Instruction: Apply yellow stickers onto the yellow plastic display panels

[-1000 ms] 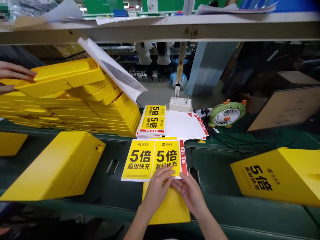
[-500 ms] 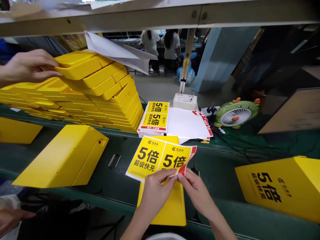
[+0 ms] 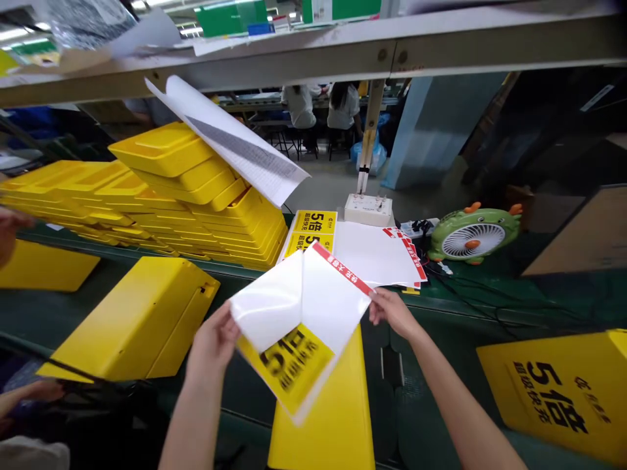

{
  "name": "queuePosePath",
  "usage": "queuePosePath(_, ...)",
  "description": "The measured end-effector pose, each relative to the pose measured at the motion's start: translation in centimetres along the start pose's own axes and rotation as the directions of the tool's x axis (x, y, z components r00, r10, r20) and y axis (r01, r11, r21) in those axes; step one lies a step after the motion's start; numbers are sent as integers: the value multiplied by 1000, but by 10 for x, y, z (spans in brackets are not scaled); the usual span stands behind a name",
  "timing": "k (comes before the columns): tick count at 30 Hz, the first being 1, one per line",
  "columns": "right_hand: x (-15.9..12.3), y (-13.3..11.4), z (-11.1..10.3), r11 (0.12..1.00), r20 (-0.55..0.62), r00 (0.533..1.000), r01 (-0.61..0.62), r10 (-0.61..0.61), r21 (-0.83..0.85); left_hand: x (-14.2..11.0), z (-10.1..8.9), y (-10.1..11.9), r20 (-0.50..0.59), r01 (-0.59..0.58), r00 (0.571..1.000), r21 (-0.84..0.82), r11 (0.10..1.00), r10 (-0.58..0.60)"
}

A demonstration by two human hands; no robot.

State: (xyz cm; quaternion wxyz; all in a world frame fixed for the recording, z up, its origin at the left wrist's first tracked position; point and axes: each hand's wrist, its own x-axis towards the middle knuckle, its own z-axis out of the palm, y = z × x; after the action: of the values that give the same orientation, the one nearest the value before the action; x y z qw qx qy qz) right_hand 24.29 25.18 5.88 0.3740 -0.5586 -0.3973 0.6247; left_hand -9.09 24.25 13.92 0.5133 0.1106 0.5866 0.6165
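Dozens of yellow plastic covers (image 3: 196,228) are sitting stacked beyond a green conveyor belt (image 3: 431,313), beneath a long shelf beam (image 3: 313,62). As far as these views show, much is left: the stack stands high, and a pile of yellow labels (image 3: 311,228) is lying near a white sheet stack (image 3: 372,251). One loose cover (image 3: 553,391) at the right is already showing large black print, while another loose cover (image 3: 132,320) at the left shows none on its visible faces. Directly below us, a bare yellow cover (image 3: 323,411) is lying on the belt. We are holding a white-backed label sheet (image 3: 298,307) above it, bowed, with its white side up and a yellow printed corner showing. We cannot tell whether the sheet's low corner touches the cover. Our left hand (image 3: 213,343) is gripping the sheet's lower left edge, while our right hand (image 3: 392,313) is pinching its right corner between narrowly closed fingers.
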Motion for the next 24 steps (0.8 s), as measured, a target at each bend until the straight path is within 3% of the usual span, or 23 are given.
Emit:
queuePosePath(3,57,-2,-15,999,-152,988,-35,31,-27,2,-36,41,-188,-178,972,-188,966,143)
queuePosePath(6,86,-15,-21,991,-239,968,-98,75,-86,-24,-58,57,-305,-452,877,-264,852,371)
queuePosePath(8,84,-26,-16,984,-262,963,-108,68,-144,-47,-59,50,-364,-623,759,-164,764,540)
queuePosePath(10,63,-37,1,979,-270,963,-61,6,-197,-69,-49,32,-419,-764,562,68,642,713)
queuePosePath(11,46,-42,14,975,-260,965,-22,-37,-219,-79,-41,20,-350,-813,455,212,543,818)
queuePosePath(12,26,-46,30,973,-212,973,37,-87,-226,-89,-32,7,-171,-858,351,335,389,921)
queuePosePath(13,3,-48,46,971,-137,981,105,-137,-215,-98,-23,-7,101,-895,258,399,198,961)
queuePosePath(15,-42,-51,78,965,147,960,251,-238,-79,-115,-8,-33,612,-930,125,345,-122,781)
queuePosePath(16,-63,-51,90,966,212,944,259,-254,5,-122,-3,-44,763,-933,104,297,-202,638)
queuePosePath(18,-94,-48,102,971,208,955,182,-212,153,-132,-3,-59,890,-936,144,264,-233,432)
queuePosePath(20,-112,-43,99,970,130,987,65,-97,232,-134,-12,-65,921,-953,223,275,-130,320)
queuePosePath(21,-117,-40,93,967,125,991,21,-55,254,-132,-18,-66,907,-950,283,309,-36,312)
queuePosePath(22,-121,-37,86,965,145,989,-13,-26,261,-128,-23,-65,864,-925,378,370,89,334)
queuePosePath(24,-128,-33,72,971,201,980,-51,3,234,-117,-31,-62,698,-778,619,479,406,360)
